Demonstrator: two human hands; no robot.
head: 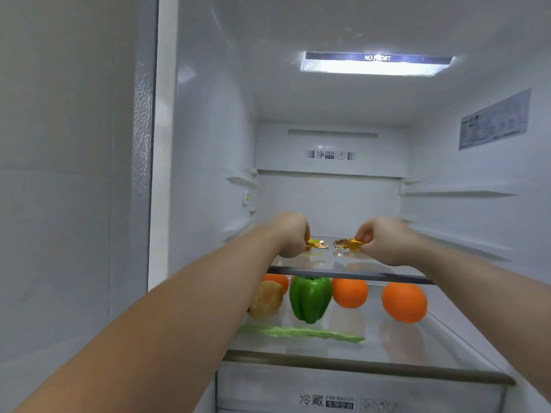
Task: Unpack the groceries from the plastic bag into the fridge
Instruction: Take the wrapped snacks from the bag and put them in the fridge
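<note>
Left hand [290, 234] and right hand [383, 241] each pinch a gold wrapper [316, 244] low over the upper shelf [343, 265], apparently to set them down.

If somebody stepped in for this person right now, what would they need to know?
Hands: left hand pinches a gold-wrapped sweet; right hand pinches another gold-wrapped piece. Both are low over the upper glass shelf.
Done: on the lower shelf sit a green pepper, oranges, a yellowish potato-like item and a long green bean.
Left: release both sweets. The plastic bag is out of view, so what remains in it cannot be told.
</note>
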